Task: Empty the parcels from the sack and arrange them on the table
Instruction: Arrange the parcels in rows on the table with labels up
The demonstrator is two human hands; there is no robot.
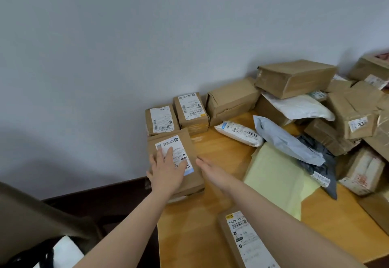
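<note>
Parcel: a brown box (179,145) with a white label, lying flat at the left edge of the bench (221,152), in front of two labelled boxes (162,120) by the wall. It seems to sit on another box.
Risk: it's right at the drop. A shove from the right could, I'd say, slide it over the edge or skew the stack.
Left grip: the left hand (168,168) is spread flat, palm down on the label, clasping nothing.
Right grip: the right hand (212,173) has straight fingers, edge-on just beside the box's right side. I can't tell if it touches.
Heap: the pile (294,78) further right might slump.
</note>
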